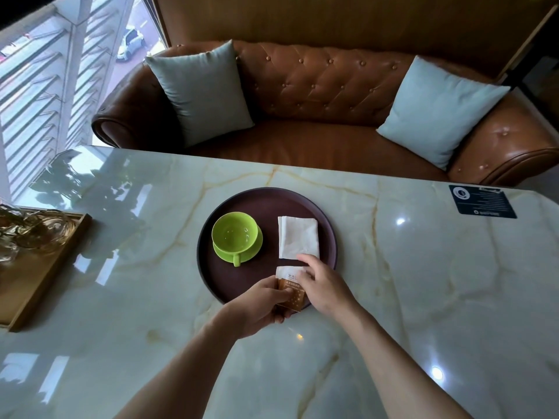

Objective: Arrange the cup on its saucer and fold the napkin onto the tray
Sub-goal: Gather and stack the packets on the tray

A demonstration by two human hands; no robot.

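While gripping packet (290, 293), curled fingers (279, 293).

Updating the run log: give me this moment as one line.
cup on saucer | napkin folded on tray | left hand holds packet | right hand at napkin's near edge

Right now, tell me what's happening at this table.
A person is setting up a round dark tray. The green cup already sits on its saucer, and a folded white napkin lies beside it on the tray. The left hand grips a brown-and-white packet over the tray's near edge, while the right hand touches both the packet and the napkin.
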